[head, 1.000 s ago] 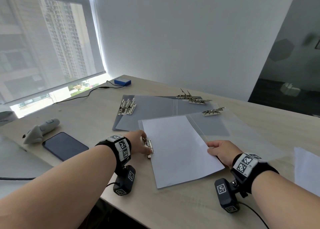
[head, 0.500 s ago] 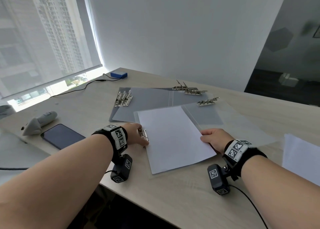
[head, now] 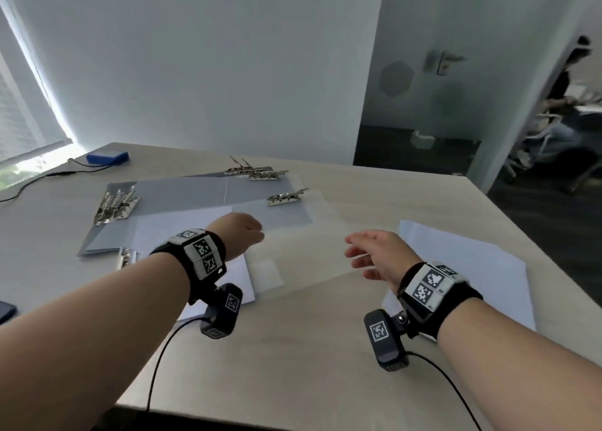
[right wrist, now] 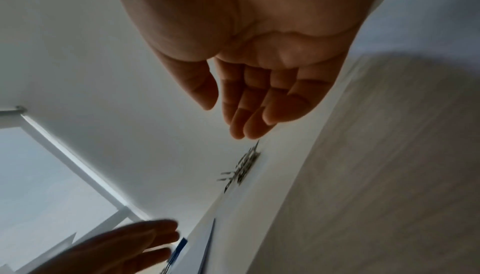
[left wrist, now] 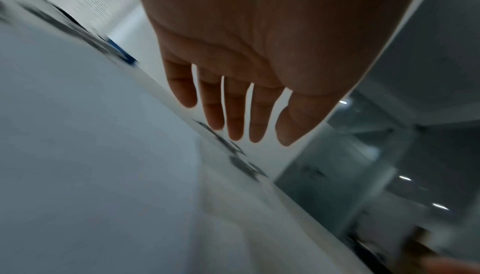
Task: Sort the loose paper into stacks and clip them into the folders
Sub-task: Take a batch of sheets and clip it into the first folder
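Observation:
A white sheet (head: 182, 235) lies in an open translucent folder (head: 303, 251), with the folder's metal clip (head: 127, 257) at the sheet's left edge. My left hand (head: 247, 231) hovers over the sheet's right side. Its fingers (left wrist: 233, 114) are straight and hold nothing. My right hand (head: 361, 254) hangs above the folder's spread cover, its fingers (right wrist: 246, 110) relaxed and empty. A pile of loose white paper (head: 472, 267) lies on the table to the right of my right hand. Several grey folders (head: 182, 196) lie open behind, with metal clips (head: 117, 202) on them.
A blue box (head: 107, 156) with a black cable sits at the back left corner. A phone's edge (head: 6, 310) shows at far left. The table's near edge (head: 293, 417) is below my wrists. A person (head: 560, 104) sits beyond the doorway at right.
Both hands have lifted off: the left let go of the clip, the right left the sheet's edge. The view swung right, bringing in the loose paper pile.

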Available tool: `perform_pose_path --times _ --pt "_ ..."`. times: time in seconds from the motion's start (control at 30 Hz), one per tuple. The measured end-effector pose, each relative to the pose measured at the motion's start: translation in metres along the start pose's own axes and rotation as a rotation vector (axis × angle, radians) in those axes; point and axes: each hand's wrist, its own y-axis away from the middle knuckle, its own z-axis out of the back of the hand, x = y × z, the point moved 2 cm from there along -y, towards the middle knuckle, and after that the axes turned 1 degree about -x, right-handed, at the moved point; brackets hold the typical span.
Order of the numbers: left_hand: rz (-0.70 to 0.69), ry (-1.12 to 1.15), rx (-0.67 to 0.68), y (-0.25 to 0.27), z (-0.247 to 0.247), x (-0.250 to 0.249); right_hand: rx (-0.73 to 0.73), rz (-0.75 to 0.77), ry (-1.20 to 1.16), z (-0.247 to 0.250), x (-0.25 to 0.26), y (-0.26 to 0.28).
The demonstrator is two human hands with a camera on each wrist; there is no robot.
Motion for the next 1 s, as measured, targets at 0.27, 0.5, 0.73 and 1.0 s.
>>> perform_pose_path --times 0.27,0.5,0.73,1.0 --pt "-0.317 0.012 0.266 0.013 -0.111 -0.171 -0.402 -0.078 0.073 0.155 -0.049 0.049" --pt "-0.365 -0.223 0.433 0.022 -0.153 -0.227 -0.533 -0.296 -0.05 0.243 -0.1 0.075" --pt "-0.347 -0.25 0.436 0.024 -0.167 -0.246 -0.416 -0.355 -0.371 0.249 -0.112 0.082" --pt "-0.39 -0.177 0.424 0.019 -0.172 -0.252 -0.474 -0.417 -0.514 0.262 -0.133 0.082"
